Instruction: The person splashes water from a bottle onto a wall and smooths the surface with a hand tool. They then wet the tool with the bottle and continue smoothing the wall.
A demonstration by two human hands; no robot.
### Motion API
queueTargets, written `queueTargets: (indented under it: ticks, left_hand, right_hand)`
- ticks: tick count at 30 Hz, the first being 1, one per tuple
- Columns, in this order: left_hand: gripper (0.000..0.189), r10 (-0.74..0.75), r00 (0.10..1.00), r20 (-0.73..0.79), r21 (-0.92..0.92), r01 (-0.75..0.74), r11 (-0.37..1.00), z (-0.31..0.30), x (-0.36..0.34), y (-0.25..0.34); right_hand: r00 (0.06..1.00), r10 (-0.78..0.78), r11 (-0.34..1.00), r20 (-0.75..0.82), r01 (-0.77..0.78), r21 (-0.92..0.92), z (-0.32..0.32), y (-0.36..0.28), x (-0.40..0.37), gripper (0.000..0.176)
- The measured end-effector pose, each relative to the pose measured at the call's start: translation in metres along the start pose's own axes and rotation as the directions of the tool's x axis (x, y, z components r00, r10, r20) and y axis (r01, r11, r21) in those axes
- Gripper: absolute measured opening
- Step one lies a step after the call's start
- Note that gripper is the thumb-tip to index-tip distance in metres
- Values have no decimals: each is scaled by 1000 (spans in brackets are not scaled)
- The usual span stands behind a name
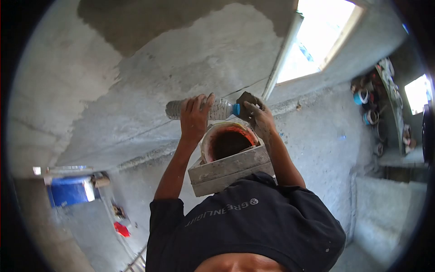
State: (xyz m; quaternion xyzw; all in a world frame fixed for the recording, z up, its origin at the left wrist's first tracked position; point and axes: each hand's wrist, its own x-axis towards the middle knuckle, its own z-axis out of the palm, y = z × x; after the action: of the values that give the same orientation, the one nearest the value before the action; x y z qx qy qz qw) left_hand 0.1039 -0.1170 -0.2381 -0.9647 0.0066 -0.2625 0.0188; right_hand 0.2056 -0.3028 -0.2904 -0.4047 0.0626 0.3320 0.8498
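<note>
A clear plastic bottle (220,109) with a blue cap lies level in the air, with the fingers of my left hand (195,117) wrapped round its middle. At the cap end, my right hand (261,119) grips a dark, flat, angular piece (246,105); its exact kind is unclear. The cap is at the edge of this piece. Just below both hands stands a bucket (206,144) with an orange-red inner wall and dark material inside. A grey block-like stand (230,169) is between the bucket and my body.
A grey plastered wall (181,68) with a darker damp patch (149,20) is ahead. A bright window (312,41) is at the upper right. Buckets (361,97) and a cluttered shelf (393,86) are at the far right. A blue object (68,192) and a red item (122,229) are at the left.
</note>
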Motion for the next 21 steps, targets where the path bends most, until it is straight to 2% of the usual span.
queueTargets:
  ticks: [1,3,6,9,12,14,17,21]
  left_hand:
    - [46,35,999,2,-20,-35,999,6,11,4]
    - [45,157,988,6,10,-157,988,19,33,14]
    - [43,261,965,-18,-5,-261,965,30,64,34]
    - [49,378,924,-55,-34,-380,924,45,88,55]
    - [46,474,880,-30,-65,-475,878,53,105,76]
    - [46,515,857,-32,-80,-516,853,59,113,89]
    - [44,564,825,-43,-65,-566,822,68,119,106]
    - [40,587,807,-70,-81,-591,802,76,122,117]
  right_hand:
    - [998,-66,997,-19,65,-29,-8,-7,-1,37]
    - [993,-109,994,-49,109,-11,-24,-22,-6,40]
    - [980,-162,985,-116,167,37,-45,-36,-16,37]
    - [969,-164,977,-184,186,108,-61,-46,-31,33]
    - [961,-190,958,-201,226,175,-77,-49,-43,29]
    - [957,-212,943,-196,253,215,-88,-49,-48,28]
    - [934,-230,908,-273,307,286,-99,-48,-53,24]
    - [893,-275,903,-355,367,223,-115,-44,-55,27]
